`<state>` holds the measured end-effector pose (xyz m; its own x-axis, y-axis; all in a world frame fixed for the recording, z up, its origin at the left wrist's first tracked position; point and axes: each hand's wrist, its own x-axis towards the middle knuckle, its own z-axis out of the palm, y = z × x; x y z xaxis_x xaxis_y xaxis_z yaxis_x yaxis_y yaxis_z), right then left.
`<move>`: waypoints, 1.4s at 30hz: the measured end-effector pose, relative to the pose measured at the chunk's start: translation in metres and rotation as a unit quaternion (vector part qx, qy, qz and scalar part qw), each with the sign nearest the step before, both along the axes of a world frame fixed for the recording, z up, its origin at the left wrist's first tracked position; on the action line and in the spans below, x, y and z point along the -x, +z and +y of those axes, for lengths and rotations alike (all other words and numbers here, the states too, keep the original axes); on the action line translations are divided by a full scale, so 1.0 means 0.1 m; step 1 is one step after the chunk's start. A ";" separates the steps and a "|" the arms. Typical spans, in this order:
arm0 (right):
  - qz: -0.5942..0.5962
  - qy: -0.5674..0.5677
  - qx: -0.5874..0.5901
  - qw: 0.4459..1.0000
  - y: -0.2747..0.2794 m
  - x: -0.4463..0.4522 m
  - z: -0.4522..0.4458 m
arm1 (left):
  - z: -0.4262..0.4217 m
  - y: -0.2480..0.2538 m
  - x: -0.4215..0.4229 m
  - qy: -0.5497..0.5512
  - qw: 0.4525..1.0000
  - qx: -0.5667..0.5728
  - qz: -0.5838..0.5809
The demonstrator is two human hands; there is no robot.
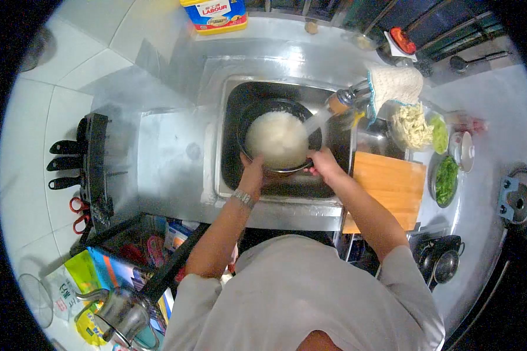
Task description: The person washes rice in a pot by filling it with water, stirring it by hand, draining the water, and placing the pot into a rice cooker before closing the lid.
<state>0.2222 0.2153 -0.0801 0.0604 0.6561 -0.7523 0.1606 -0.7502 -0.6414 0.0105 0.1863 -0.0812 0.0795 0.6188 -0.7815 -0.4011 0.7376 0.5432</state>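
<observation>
A dark round pot (244,130) sits inside the sink (231,184), with cloudy white contents (275,139) that look like rice in water. A stream from the faucet (341,101) runs into it from the upper right. My left hand (252,174) is on the near left rim, its fingers partly hidden by the pot's side. On the near right, my right hand (324,164) is closed round the pot's edge, possibly at a handle. The left wrist wears a metal watch (243,198).
A wooden cutting board (386,187) lies right of the sink. Beyond it are bowls with pale shreds (413,126) and chopped greens (446,180). Knives (64,164) hang on a left rack. A cloth (395,85) drapes over the faucet. A kettle (123,316) stands lower left.
</observation>
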 end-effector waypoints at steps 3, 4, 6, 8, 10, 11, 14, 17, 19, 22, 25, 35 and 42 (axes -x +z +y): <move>0.028 -0.010 -0.009 1.000 0.07 -0.11 0.04 | 0.16 0.15 -0.13 -0.010 0.999 -0.004 0.049; 0.039 -0.050 -0.009 0.998 0.18 -0.10 -0.03 | 0.15 0.25 -0.17 -0.010 0.999 -0.006 0.045; 0.013 -0.076 -0.020 0.997 0.30 -0.02 -0.20 | 0.07 0.35 -0.17 -0.023 0.997 -0.049 0.050; -0.002 -0.113 -0.042 0.993 0.24 0.07 -0.29 | -0.04 0.30 -0.10 -0.028 0.996 -0.071 0.053; 0.027 -0.075 -0.021 0.997 0.13 0.06 -0.22 | -0.09 0.18 0.00 -0.029 0.995 -0.076 0.058; 0.053 -0.039 -0.002 0.998 0.10 0.07 -0.17 | -0.06 0.18 0.03 -0.029 0.996 -0.042 0.069; 0.031 -0.034 0.018 0.999 0.01 -0.02 -0.02 | 0.09 0.23 -0.02 -0.039 0.996 -0.011 0.082; 0.036 -0.032 0.004 0.999 -0.08 -0.14 -0.18 | 0.06 0.29 -0.13 -0.049 0.995 -0.053 0.070; 0.039 -0.039 -0.017 0.998 -0.03 -0.07 -0.29 | -0.04 0.13 -0.09 -0.040 0.992 -0.098 0.062; 0.060 -0.121 -0.032 0.990 0.09 0.11 -0.32 | -0.19 -0.31 0.09 -0.044 0.986 -0.110 0.117; 0.031 0.012 0.013 0.999 0.14 0.09 -0.08 | -0.07 0.09 0.13 -0.054 0.998 -0.007 0.027; 0.070 -0.029 0.012 0.997 0.13 0.14 -0.32 | -0.14 -0.38 0.18 -0.038 0.990 -0.092 0.096; 0.071 -0.059 -0.008 0.996 0.11 0.05 -0.31 | -0.09 -0.16 0.09 -0.070 0.980 -0.116 0.146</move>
<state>0.2171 0.1840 -0.0693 0.0315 0.6629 -0.7480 -0.0205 -0.7478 -0.6636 0.0012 0.1773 -0.0972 -0.0298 0.7809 -0.6239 -0.1079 0.6180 0.7787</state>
